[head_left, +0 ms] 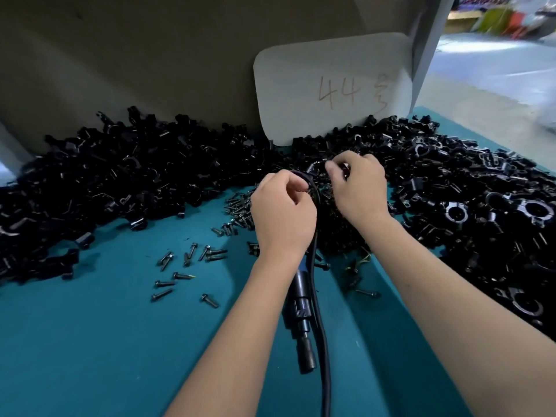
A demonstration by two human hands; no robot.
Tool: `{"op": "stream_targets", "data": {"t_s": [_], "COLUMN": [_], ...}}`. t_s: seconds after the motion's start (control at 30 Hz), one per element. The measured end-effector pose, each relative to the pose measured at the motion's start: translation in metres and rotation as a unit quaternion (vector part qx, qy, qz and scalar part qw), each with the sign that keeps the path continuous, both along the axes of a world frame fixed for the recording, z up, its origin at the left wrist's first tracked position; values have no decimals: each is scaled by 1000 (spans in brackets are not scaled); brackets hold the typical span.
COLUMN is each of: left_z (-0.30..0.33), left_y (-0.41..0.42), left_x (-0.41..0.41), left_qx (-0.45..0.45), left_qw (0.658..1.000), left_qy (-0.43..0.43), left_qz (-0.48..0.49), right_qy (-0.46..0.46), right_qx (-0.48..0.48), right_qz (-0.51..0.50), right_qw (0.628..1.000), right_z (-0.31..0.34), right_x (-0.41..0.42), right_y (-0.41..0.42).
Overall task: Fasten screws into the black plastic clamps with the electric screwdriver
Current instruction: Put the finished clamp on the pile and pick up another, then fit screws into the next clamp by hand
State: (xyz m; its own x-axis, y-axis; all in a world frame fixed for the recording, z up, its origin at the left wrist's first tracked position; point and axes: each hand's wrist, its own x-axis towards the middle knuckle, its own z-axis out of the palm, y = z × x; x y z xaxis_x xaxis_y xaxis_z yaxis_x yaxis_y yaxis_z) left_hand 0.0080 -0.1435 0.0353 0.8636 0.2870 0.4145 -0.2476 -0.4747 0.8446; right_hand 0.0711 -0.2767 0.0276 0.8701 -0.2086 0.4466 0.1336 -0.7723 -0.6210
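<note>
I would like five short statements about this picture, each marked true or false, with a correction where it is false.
1. The table top is teal. True.
2. The number on the grey card is 17. False: it reads 44.
3. The electric screwdriver lies between the forearms, under the left hand. True.
4. The loose screws lie right of the right hand. False: most lie left of the left forearm.
5. The right hand rests flat and open on the table. False: its fingers are curled, pinching a small black part at the pile of clamps.
</note>
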Motion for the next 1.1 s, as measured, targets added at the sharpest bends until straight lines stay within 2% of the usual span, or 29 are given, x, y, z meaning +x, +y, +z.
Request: {"op": "stream_targets", "data": {"t_s": [0.13,0.2,0.27,0.33,0.43,0.53,0.67,0.8,0.87,0.93,0.97,1.03,1.1], "left_z": [-3,-7,-12,-18,-26,-29,-24,-24,-22,-17,-14,-15,-20], "left_y": [32,64,102,137,170,188,197,179,168,155,147,135,129], "left_x": [3,7,10,13,10,6,4,-2,-5,-11,-16,-26,-34], "left_qx": [-9,28,100,189,277,309,286,288,243,64,-52,-224,-328], "left_qw": [997,989,970,940,911,914,922,920,942,984,989,970,944], "left_qy": [-29,-21,32,121,221,185,163,142,88,47,38,37,41], "left_qz": [72,142,217,256,213,184,203,226,213,160,132,82,23], "right_qy": [9,12,14,58,135,151,170,148,137,149,155,162,160], "right_qx": [96,108,95,78,72,95,141,154,181,223,241,263,269], "right_qz": [91,157,223,284,348,372,377,363,353,343,339,335,338], "right_qw": [991,982,970,954,925,911,899,907,908,900,896,890,888], "right_z": [23,33,40,43,37,28,21,18,19,23,25,28,28], "right_x": [-16,-28,-38,-46,-55,-60,-58,-59,-57,-53,-51,-48,-47], "right_y": [29,50,72,95,124,138,136,121,112,104,99,90,82]}}
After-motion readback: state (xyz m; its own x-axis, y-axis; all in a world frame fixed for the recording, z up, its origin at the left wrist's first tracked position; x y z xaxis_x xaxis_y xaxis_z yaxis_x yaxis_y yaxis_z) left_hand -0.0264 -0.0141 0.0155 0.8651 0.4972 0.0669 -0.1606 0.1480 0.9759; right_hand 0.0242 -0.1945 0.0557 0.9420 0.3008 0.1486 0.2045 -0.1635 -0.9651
